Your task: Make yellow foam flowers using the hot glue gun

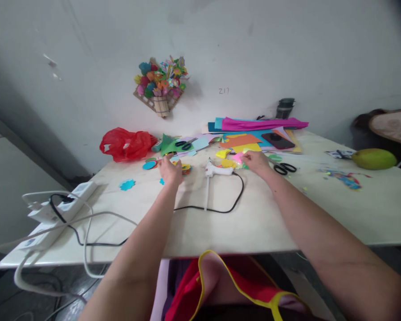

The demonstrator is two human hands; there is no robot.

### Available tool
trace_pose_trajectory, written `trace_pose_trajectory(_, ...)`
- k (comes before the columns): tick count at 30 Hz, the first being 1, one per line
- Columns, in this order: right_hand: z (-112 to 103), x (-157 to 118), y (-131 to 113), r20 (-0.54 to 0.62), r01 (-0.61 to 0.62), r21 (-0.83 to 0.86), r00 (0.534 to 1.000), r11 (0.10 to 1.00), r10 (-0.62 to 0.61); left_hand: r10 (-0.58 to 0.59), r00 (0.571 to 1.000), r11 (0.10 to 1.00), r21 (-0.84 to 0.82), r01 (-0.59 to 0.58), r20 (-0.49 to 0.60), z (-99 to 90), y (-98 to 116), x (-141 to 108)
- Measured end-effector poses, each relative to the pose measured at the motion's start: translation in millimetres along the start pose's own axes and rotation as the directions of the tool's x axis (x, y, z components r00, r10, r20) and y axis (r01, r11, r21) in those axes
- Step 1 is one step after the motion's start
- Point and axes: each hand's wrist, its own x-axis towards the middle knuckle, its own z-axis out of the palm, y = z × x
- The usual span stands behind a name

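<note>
My left hand (170, 169) reaches to the paper pieces at the centre left, its fingers apart beside a small pile of yellow and orange pieces (186, 167). Over the coloured scraps right of centre, my right hand (255, 161) has its fingertips together at a pink piece (237, 158); whether it grips that piece is unclear. Between the hands lies a white glue gun (218, 170) with a black cord and a glue stick. Blue round pieces (149, 165) and a blue scalloped piece (127, 184) lie left of my left hand. Black-handled scissors (285, 168) rest beside my right hand.
A power strip (58, 218) with cables is at the left edge. Behind are a red plastic bag (127, 145), more scissors (186, 144), coloured sheets (242, 142) and a phone (278, 140). A green mango (374, 158) lies right. Paper flowers (162, 80) hang on the wall.
</note>
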Motion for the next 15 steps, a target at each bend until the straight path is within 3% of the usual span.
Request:
trace_pose_trajectory(3, 0.7, 0.7, 1.3, 0.002, -0.005, -0.008, 1.000, 1.000, 0.005, -0.048, 0.986, 0.996, 0.083, 0.035, 0.160, -8.2, -18.4, 14.5)
trace_pose_trajectory(7, -0.6, 0.6, 1.2, 0.017, -0.015, -0.032, 1.000, 0.999, 0.016, -0.005, 0.941, 0.984, 0.171, -0.056, 0.339, -3.2, -25.1, 11.4)
trace_pose_trajectory(11, -0.3, 0.8, 3.0, 0.010, -0.013, -0.043, 1.000, 0.999, 0.013, 0.000, 0.925, 0.952, 0.283, -0.116, 0.381, 4.6, -24.1, 1.7)
trace_pose_trajectory(15, 2.3, 1.8, 6.6, -0.016, -0.024, -0.027, 1.000, 0.999, 0.023, 0.028, 0.950, 0.952, 0.281, -0.120, 0.312, 7.1, -29.1, 4.7)
